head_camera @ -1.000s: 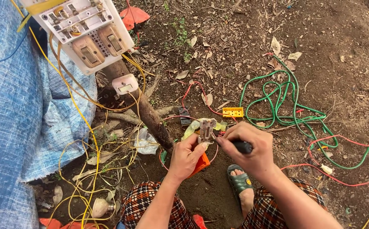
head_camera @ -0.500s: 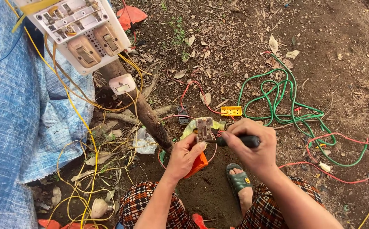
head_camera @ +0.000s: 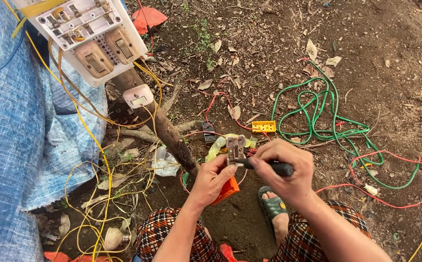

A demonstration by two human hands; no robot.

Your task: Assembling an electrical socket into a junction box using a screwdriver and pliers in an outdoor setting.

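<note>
My left hand (head_camera: 212,180) holds a small brown electrical switch part (head_camera: 235,147) upright by its lower end. My right hand (head_camera: 284,170) grips a dark-handled screwdriver (head_camera: 269,167) whose tip points left at the part. An orange piece (head_camera: 227,190) shows just below my left hand. A white switchboard (head_camera: 82,34) with switches and sockets leans at the upper left, with yellow wires (head_camera: 94,145) hanging from it.
A blue tarpaulin (head_camera: 17,145) covers the left side. A wooden post (head_camera: 165,128) slants down from the board. Green wire coils (head_camera: 322,116) and red wire (head_camera: 395,194) lie on the dirt to the right. A small yellow block (head_camera: 263,126) lies beyond my hands. My sandalled foot (head_camera: 275,208) is below.
The hands have shifted only slightly; the screwdriver stays at the brown part. The view has drifted a little.
</note>
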